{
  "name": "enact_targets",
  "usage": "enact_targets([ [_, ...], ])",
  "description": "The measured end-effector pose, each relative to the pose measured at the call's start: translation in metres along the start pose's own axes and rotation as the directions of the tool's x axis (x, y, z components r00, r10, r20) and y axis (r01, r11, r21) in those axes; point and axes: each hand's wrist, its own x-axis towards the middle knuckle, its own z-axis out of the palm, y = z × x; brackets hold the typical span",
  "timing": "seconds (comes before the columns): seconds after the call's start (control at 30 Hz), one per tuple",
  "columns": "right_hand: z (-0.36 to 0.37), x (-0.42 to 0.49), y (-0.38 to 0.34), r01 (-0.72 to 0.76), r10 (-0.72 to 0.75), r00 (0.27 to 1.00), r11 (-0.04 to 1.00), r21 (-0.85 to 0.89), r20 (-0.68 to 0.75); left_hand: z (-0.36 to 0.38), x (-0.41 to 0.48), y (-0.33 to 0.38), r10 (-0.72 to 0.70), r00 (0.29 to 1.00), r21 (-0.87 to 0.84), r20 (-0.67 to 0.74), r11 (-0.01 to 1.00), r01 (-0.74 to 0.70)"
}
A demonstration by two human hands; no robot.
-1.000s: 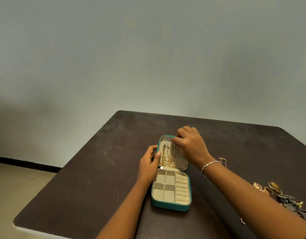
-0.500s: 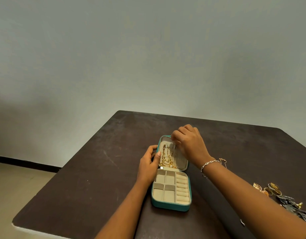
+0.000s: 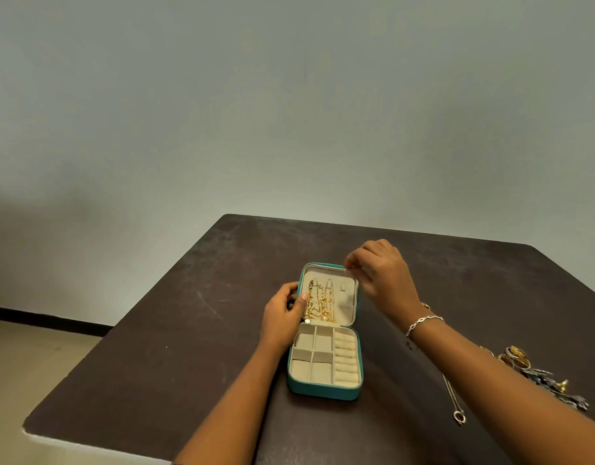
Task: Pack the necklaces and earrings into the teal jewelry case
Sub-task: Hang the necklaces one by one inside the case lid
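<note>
Pale wall behind, dark brown desk in front: the teal jewelry case lies open near the middle of the desk, its lid thrown back toward the far edge. Your left grip clasps the lid's left rim, thumb over the edge, steadying it. Your right grip hovers at the lid's far right corner with its fingertips drawn together; whether they pinch a fine chain or nothing at all is too small to tell. Gold necklaces hang in strands down the left half of the lid lining and gather near the hinge. The base compartments show only their beige lining. Near the desk's right edge, well apart from the case, lie a thin silver chain and a cluster of earrings, gold and dark metal mixed.

Expect the chain to be nearly weightless, limp and quick to knot or snag. It is best taken at its ring end, nearest you, and lifted so that it hangs straight before it goes on a hook. The earrings look small, hard and slippery, so pinch each by its body, one at a time. The case itself seems light enough to slide, so a hold on its rim is worth keeping.
</note>
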Motion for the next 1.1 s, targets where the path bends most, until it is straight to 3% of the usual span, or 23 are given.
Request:
enact_targets([
  [0.43,-0.071,-0.091,0.023,-0.111,0.104,0.992,0.99,0.085,0.074,-0.005,0.003,-0.001,-0.049,0.996,0.021,-0.07,0.998,0.051],
  [0.67,-0.091,-0.165,0.041,-0.179,0.144,0.944,0.979,0.097,0.296,-0.005,0.006,0.001,-0.125,0.991,-0.048,-0.053,0.991,0.123],
  [0.77,-0.092,-0.181,0.042,-0.197,0.158,0.932,0.976,0.091,0.326,-0.01,0.012,0.015,-0.201,0.98,-0.139,0.006,0.97,0.2],
  [0.83,-0.092,-0.185,0.042,-0.22,0.176,0.929,0.97,0.105,0.325,-0.014,0.02,0.027,-0.161,0.987,-0.043,-0.019,0.986,0.16],
  [0.97,-0.089,-0.19,0.04,-0.246,0.19,0.926,0.959,0.138,0.325,-0.001,0.03,0.065,0.072,0.997,0.236,0.032,0.969,-0.077],
  [1.1,-0.09,-0.191,0.039,-0.22,0.176,0.93,0.97,0.106,0.322,0.042,0.024,0.099,0.151,0.97,0.233,0.193,0.953,-0.195],
])
